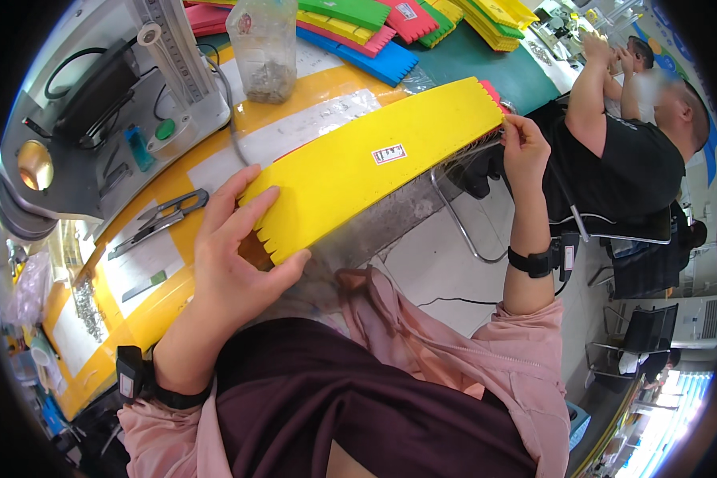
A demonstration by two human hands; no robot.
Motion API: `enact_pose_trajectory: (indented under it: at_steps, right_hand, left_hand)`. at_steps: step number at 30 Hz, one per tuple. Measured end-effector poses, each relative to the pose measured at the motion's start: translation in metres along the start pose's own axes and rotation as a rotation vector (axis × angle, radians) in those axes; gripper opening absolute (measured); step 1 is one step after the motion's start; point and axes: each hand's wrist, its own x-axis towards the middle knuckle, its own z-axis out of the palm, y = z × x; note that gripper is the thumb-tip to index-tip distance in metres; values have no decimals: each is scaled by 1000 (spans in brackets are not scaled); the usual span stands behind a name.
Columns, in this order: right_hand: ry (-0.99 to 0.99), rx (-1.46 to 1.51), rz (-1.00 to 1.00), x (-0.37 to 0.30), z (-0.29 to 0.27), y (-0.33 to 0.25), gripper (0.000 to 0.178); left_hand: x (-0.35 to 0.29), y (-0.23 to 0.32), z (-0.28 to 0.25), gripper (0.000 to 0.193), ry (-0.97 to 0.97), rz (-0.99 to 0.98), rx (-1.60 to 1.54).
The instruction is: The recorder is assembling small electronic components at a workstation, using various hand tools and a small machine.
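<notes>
A long yellow board (334, 183) with notched ends and a small white label lies slantwise across the table's front edge. Part of a red board (491, 90) peeks out from under its right end. Over the yellow board's left end, my left hand (235, 259) has its fingers on top and its thumb at the near corner, gripping it. At the far right corner my right hand (527, 151) is closed in a pinch at the notched edge. Whether the pinch takes the board or something finer there is too small to tell.
Thread snips (163, 221) lie left of the board. Behind them stands a grey machine (179, 68) with a green button. A clear plastic container (264, 60) holds small grey pieces. Stacked coloured boards (366, 60) lie at the back. A co-worker (625, 151) sits at the right.
</notes>
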Motion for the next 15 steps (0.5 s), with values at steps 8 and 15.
enact_pose_trajectory:
  at_steps: [8,15]
  right_hand:
    - [97,-180,-396,-4,2,11,8]
    - [66,164,284,-2,-26,24,14]
  left_hand:
    - [0,1,2,54,4,15,53]
    - [-2,1,0,55,-22,2,25]
